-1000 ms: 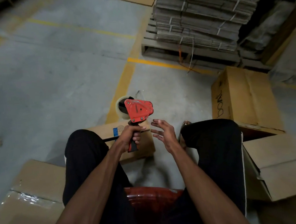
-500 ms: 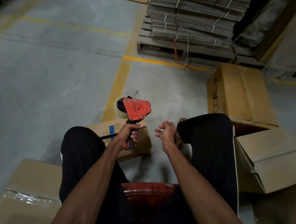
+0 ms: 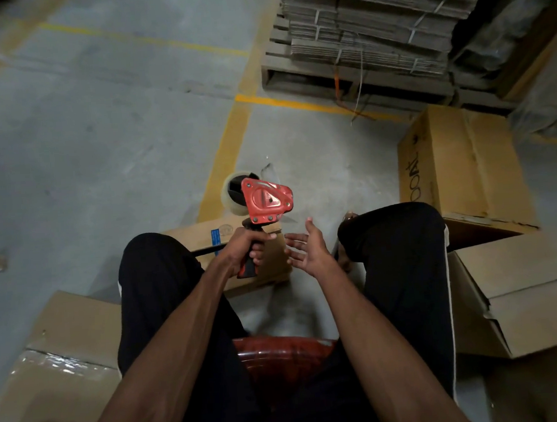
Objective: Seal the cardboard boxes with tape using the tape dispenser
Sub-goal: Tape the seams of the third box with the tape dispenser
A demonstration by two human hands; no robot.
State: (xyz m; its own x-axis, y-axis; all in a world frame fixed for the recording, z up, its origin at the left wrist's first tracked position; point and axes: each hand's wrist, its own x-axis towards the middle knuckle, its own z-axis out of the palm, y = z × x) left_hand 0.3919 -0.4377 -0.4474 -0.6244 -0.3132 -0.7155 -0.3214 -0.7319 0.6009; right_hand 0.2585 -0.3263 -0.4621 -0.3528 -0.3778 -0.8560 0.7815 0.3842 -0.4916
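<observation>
left hand [image 3: 242, 249] grips tape dispenser [image 3: 265, 202] (upright); right hand [image 3: 309, 249] loose.

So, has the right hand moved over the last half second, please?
Yes. The right hand has shifted left, away from the right knee and toward the tape dispenser, fingers spreading open.

Dim warehouse, grey concrete floor [image 3: 86, 131], painted yellow lines [image 3: 225, 155], wooden pallet [image 3: 311, 78], red stool [image 3: 279, 357]
</observation>
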